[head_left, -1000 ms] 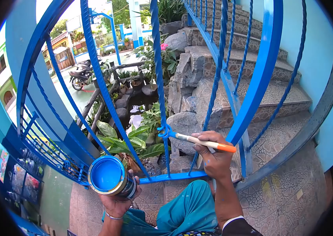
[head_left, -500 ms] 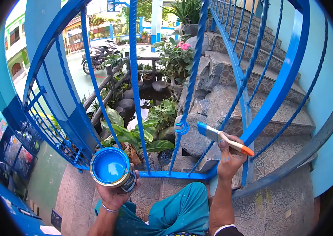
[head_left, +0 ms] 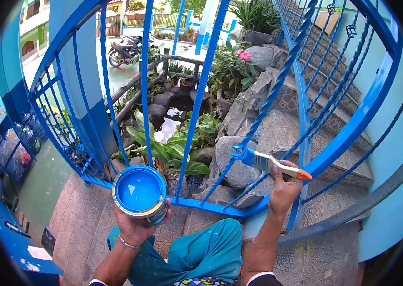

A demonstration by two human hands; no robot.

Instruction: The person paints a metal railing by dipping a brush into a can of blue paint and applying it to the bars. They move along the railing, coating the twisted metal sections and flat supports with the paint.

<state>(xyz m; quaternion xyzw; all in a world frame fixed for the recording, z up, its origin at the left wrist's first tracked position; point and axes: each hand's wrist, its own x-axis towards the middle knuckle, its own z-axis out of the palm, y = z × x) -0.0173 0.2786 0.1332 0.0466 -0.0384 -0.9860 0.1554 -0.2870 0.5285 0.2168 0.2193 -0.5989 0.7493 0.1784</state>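
My left hand (head_left: pixel 136 230) holds an open can of blue paint (head_left: pixel 140 189) from below and the side, in front of the railing's lower left part. Fingers of my right hand (head_left: pixel 283 187) are closed round a paintbrush (head_left: pixel 277 165) with an orange-tipped handle. Its blue-coated bristles point left and meet the curled ornament (head_left: pixel 242 153) on a twisted bar of the blue railing (head_left: pixel 193 107). Below the hands are my crossed legs in teal trousers (head_left: pixel 206 248).
Behind the railing are rocks (head_left: pixel 232 164), leafy plants and a small pond (head_left: pixel 169 125). Stone steps (head_left: pixel 337 143) rise at the right beside a light blue wall. A motorcycle (head_left: pixel 127 51) stands at the back left. Bagged items (head_left: pixel 8 152) sit at the far left.
The brush has moved from just right of the curled ornament onto it. The view has shifted, and the railing and garden appear slightly tilted against before. Both hands keep their hold.
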